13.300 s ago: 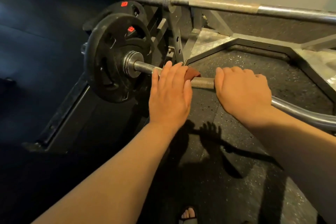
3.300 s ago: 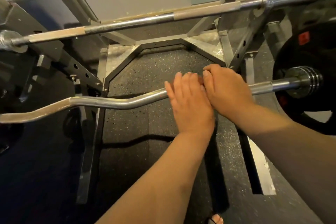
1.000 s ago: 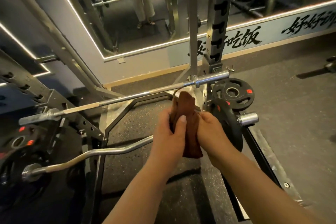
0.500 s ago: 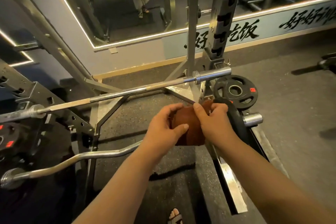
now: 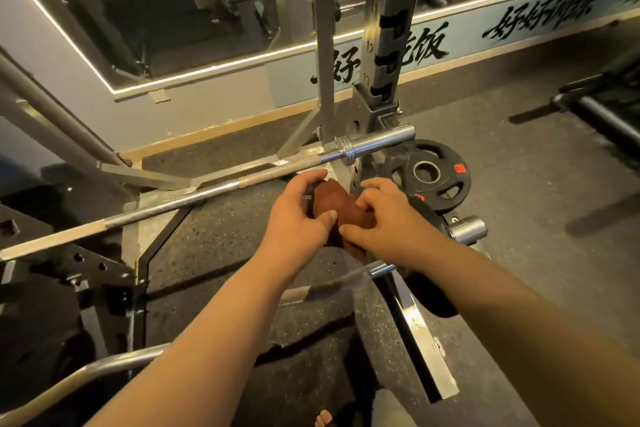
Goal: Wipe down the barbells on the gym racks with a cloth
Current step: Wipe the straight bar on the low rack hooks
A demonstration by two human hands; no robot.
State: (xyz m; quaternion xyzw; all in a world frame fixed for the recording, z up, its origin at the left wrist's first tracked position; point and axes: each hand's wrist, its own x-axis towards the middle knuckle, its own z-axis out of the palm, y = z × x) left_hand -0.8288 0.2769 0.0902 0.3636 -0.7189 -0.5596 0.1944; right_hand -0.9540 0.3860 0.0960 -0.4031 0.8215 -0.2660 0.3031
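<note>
Cloth [image 5: 336, 205] (brown) — left hand [image 5: 294, 220] and right hand [image 5: 386, 224] grip it, fingers [image 5: 375, 186] curled.

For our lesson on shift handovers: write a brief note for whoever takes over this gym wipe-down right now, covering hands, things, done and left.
Left hand and right hand both grip the bunched reddish-brown cloth in the air, off every bar.
Done: the curved silver bar below was rubbed earlier.
Left: the straight steel barbell on the grey metal rack looks next.
</note>
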